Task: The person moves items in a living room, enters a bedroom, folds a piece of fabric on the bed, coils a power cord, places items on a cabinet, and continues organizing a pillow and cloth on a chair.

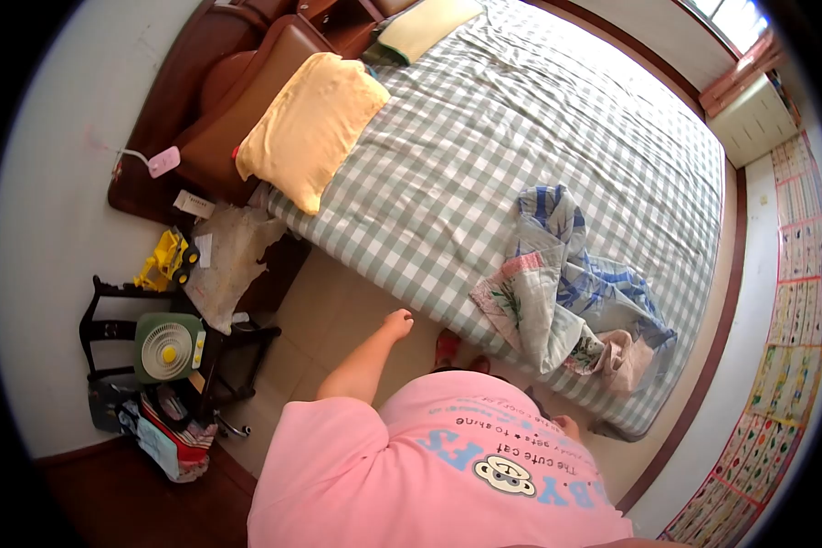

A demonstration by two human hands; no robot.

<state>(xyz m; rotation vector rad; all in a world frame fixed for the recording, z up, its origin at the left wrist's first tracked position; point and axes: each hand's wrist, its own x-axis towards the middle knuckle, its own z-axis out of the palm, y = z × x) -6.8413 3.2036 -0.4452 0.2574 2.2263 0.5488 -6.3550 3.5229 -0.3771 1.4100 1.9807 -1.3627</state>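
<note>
My left hand [398, 322] hangs over the floor beside the bed's near edge. Its fingers are curled in, and nothing shows in them. Past the pink shirt's far side, part of my right hand [566, 426] shows close to the bed's corner, its fingers mostly hidden. A rumpled blue, white and pink floral blanket [566, 274] lies on the bed, nearer to my right hand and apart from both hands. Green-and-white checked cloth covers the mattress [447, 173]. Near the headboard lies a yellow pillow [315, 128].
A second pale yellow pillow [429, 27] lies at the far side of the bed. Left of me, a black chair [110, 292] holds a green fan [167, 349]. A yellow toy truck [164, 260] stands on the covered bedside table [228, 265]. Bags [169, 434] lie below.
</note>
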